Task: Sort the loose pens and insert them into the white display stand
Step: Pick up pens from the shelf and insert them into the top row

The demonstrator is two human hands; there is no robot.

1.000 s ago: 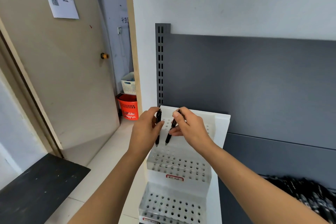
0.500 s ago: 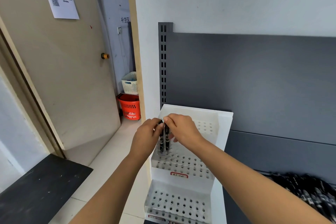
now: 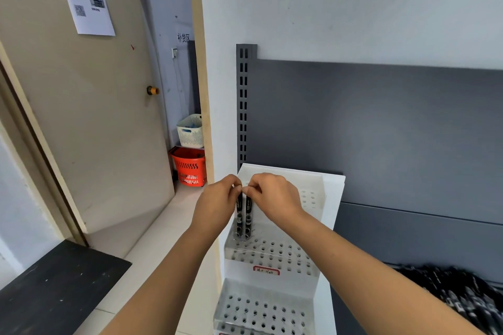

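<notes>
The white display stand (image 3: 333, 198) rises in tiers with clear perforated trays, set against the grey shelf back. Two black pens stand upright side by side at the left end of the middle tier. My left hand (image 3: 216, 205) pinches the top of the left pen (image 3: 239, 217). My right hand (image 3: 273, 198) pinches the top of the right pen (image 3: 248, 219). Both pen tips sit in the holes of the middle tray (image 3: 272, 250). A heap of loose black pens (image 3: 462, 296) lies on the shelf at the lower right.
The lowest perforated tray (image 3: 261, 310) is below my forearms. A slotted grey upright (image 3: 243, 106) runs up behind the stand. To the left are a door (image 3: 81, 117), a red basket (image 3: 189, 168), a white basket (image 3: 190, 130) and a dark surface (image 3: 54, 288).
Both hands came together and lowered the two pens, which were held apart and tilted, until they stand upright in the middle tier's holes. The view also shifted slightly.
</notes>
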